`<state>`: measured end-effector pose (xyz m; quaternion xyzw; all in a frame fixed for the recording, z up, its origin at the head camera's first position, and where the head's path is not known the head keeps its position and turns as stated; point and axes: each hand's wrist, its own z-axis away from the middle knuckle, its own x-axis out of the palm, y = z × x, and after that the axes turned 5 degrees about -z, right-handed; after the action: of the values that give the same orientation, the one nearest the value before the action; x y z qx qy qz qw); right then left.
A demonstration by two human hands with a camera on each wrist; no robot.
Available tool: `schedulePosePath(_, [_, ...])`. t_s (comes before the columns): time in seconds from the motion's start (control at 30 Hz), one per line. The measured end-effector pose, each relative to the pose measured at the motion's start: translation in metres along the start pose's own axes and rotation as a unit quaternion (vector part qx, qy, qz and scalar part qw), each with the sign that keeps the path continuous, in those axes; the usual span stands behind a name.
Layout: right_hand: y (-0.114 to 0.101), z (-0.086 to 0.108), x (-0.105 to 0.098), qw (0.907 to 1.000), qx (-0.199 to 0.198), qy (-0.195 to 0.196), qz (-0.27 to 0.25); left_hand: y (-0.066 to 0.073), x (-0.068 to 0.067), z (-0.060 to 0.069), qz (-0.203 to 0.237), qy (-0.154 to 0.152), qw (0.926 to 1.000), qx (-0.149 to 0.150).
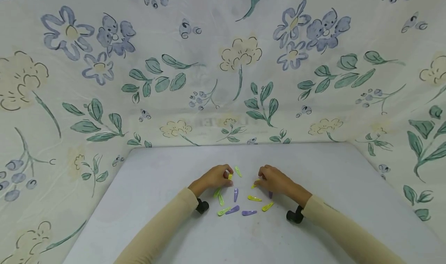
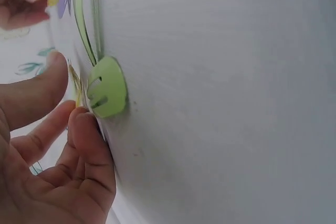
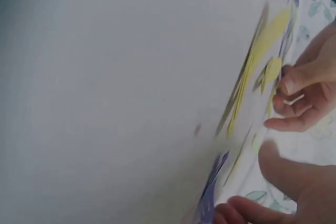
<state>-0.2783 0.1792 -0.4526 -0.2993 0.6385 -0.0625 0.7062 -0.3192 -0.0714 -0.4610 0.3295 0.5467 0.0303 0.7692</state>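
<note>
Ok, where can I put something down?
The white tabletop is bare in front, between the beige cloth sleeves, and behind, along the floral white sheet. It's crowded around left hand and right hand: slim green, yellow and purple hair clips.

From my remote post, the head view looks forward and down over the white table, set back enough to hold both hands. The left wrist camera looks across the table, low and close, with its surface filling frame right. The right wrist camera mirrors it, surface at frame left. Across the table, one catches the right hand, the other the left hand.
</note>
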Motion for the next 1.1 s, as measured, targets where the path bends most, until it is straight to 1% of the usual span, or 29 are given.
schedulePosePath(0.13, [-0.005,0.003,0.003,0.9996,0.017,-0.009,0.023,-0.001,-0.003,0.002,0.004,-0.002,1.0000,0.002])
schedulePosePath(0.3, [-0.009,0.005,0.008,0.9983,0.016,-0.005,0.056,-0.001,-0.004,0.004,-0.008,0.003,1.0000,0.005])
schedulePosePath(0.43, [-0.010,0.005,0.012,0.9978,0.018,-0.004,0.064,-0.001,-0.003,0.004,-0.014,0.004,0.9999,0.007])
schedulePosePath(0.57, [-0.011,0.006,0.014,0.9966,0.011,0.002,0.081,-0.002,-0.003,0.005,-0.012,0.003,0.9999,0.006])
schedulePosePath(0.8, [-0.016,0.009,0.014,0.9962,0.013,0.009,0.085,-0.001,-0.001,0.005,0.001,-0.006,0.9999,-0.011])
schedulePosePath(0.97, [-0.019,0.009,0.014,0.9953,0.019,0.005,0.095,-0.001,0.000,0.005,0.000,-0.005,1.0000,-0.008])
schedulePosePath(1.1, [-0.020,0.007,0.017,0.9932,0.018,0.008,0.114,-0.001,0.001,0.004,-0.003,-0.003,1.0000,-0.005])
